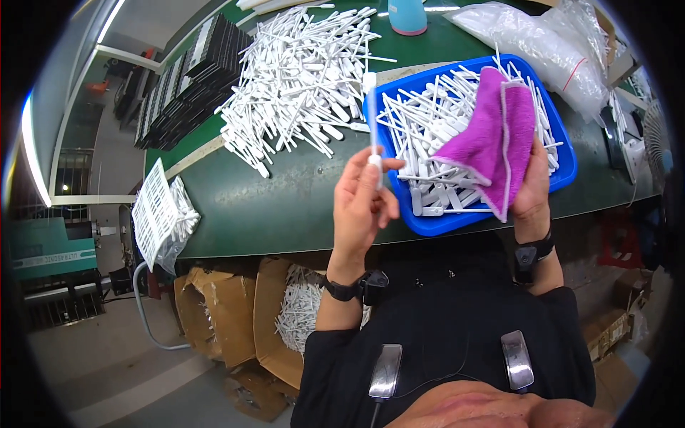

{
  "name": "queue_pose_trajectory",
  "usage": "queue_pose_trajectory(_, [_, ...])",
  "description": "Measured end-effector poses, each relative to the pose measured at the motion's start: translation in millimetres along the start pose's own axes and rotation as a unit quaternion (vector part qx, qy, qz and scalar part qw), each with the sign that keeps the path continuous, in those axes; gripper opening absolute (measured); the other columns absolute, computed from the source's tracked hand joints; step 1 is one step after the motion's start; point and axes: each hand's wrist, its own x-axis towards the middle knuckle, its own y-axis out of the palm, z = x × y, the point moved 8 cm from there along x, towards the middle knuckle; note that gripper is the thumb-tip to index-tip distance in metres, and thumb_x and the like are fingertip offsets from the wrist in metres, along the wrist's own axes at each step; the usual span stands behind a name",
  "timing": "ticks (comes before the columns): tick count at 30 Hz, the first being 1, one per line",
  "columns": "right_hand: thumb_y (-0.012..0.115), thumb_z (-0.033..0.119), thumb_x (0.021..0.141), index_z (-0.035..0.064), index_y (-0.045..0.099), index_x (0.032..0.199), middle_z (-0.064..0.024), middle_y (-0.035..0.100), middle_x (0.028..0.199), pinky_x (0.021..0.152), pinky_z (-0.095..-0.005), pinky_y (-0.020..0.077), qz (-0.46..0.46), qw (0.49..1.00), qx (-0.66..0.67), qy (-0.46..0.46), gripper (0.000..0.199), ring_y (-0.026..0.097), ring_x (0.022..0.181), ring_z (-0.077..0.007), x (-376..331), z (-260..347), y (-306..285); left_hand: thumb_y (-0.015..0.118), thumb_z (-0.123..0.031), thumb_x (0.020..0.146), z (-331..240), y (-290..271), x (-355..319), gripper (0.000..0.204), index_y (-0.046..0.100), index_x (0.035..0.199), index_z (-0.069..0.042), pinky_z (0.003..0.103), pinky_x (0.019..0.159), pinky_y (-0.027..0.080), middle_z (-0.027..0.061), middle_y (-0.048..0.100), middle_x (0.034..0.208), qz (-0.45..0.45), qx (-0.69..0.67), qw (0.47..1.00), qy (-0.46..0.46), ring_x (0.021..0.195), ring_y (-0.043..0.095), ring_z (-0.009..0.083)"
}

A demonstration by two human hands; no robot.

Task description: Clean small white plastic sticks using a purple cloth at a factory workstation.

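Note:
My left hand (362,203) is raised over the green table (285,207) and pinches a thin white plastic stick (372,118) upright between thumb and fingers. My right hand (531,189) grips a purple cloth (496,135) that hangs over the blue tray (442,222). The tray is full of several white plastic sticks (428,121) lying in a loose heap. Both wrists wear black bands.
A large pile of white sticks (300,78) lies on the table left of the tray. Black flat stacks (189,75) sit at the far left, clear plastic bags (542,43) at the far right. Cardboard boxes (235,314) with more sticks stand on the floor below.

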Motion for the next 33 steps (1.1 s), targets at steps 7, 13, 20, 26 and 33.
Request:
queue_pose_trajectory(7, [0.036,0.032,0.095,0.0014,0.049,0.124,-0.0156,0.058,0.118,0.096,-0.0429,0.0433,0.005,0.998,0.018,0.053,0.044,0.057,0.106,-0.0278,1.9,-27.4,6.7,0.043,-0.018,0.096,7.9,28.3,0.7,0.026,0.048,0.115,0.001,0.017,0.034,0.031,0.0117,0.059,0.093,0.067,0.010,0.997,-0.028,0.044,0.043,0.0073])
queue_pose_trajectory(13, [0.036,0.032,0.095,0.0016,0.051,0.121,-0.0150,0.058,0.117,0.096,-0.0417,0.0439,-0.008,0.999,0.020,0.032,0.042,0.057,0.107,-0.0270,-2.0,-19.5,7.8,0.042,-0.020,0.097,6.4,33.8,-3.9,0.025,0.048,0.112,-0.001,0.017,0.034,0.032,0.0098,0.058,0.084,0.053,-0.016,0.998,-0.027,0.043,0.042,0.0069])
queue_pose_trajectory(20, [0.037,0.028,0.096,0.0023,0.054,0.112,-0.0089,0.062,0.103,0.082,-0.0337,0.0497,0.016,0.991,-0.131,-0.018,0.034,0.061,0.091,-0.0196,-2.1,-44.2,25.2,0.043,-0.021,0.097,50.5,61.8,-16.4,0.021,0.051,0.103,-0.002,0.017,0.035,0.027,0.0018,0.052,0.065,0.123,0.139,0.969,-0.162,0.043,0.038,0.0045])
queue_pose_trajectory(26, [0.038,0.026,0.097,0.0033,0.055,0.107,-0.0058,0.061,0.098,0.078,-0.0291,0.0490,0.148,0.986,-0.047,-0.054,0.031,0.060,0.084,-0.0149,10.8,-9.4,37.7,0.046,-0.026,0.096,65.3,93.1,-48.3,0.022,0.053,0.099,-0.005,0.019,0.036,0.026,-0.0007,0.044,0.055,0.329,-0.280,0.799,-0.418,0.039,0.035,0.0050])
queue_pose_trajectory(33, [0.041,0.024,0.096,0.0026,0.055,0.112,-0.0055,0.061,0.097,0.081,-0.0272,0.0477,-0.044,0.954,-0.257,-0.145,0.030,0.060,0.085,-0.0153,-7.2,-36.1,21.2,0.050,-0.024,0.094,44.8,57.7,-11.8,0.025,0.062,0.084,-0.004,0.023,0.038,0.031,0.0003,0.051,0.056,0.126,0.407,0.898,0.109,0.040,0.043,0.0081])
